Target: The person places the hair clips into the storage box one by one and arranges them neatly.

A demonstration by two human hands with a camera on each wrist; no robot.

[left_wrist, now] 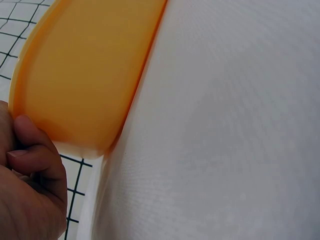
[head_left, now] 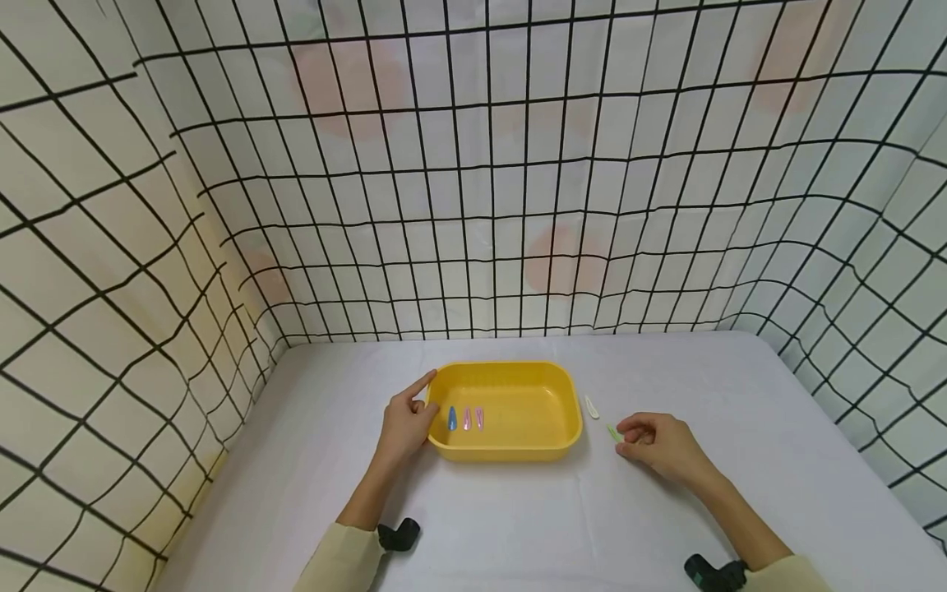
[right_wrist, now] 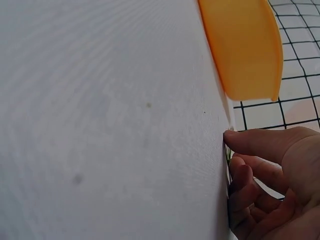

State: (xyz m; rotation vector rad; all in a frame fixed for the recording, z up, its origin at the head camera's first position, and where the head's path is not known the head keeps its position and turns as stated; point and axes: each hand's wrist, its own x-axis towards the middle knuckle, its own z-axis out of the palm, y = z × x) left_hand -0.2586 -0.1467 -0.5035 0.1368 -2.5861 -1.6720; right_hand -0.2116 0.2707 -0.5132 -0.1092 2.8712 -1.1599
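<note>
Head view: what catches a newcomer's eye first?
The yellow tray at the middle of the white tabletop, with a blue clip and two pink clips in its left part. Then the left hand gripping its left rim, and the right hand at a green clip beyond its right end, near a white clip.

- Yellow on the tray (head_left: 528, 411)
- Blue on one clip (head_left: 452, 419)
- Pink on two clips (head_left: 467, 419)
- White on another clip (head_left: 592, 409)
- Light green on a fifth clip (head_left: 613, 432)
- Black grid over white on the walls (head_left: 473, 197)
</note>
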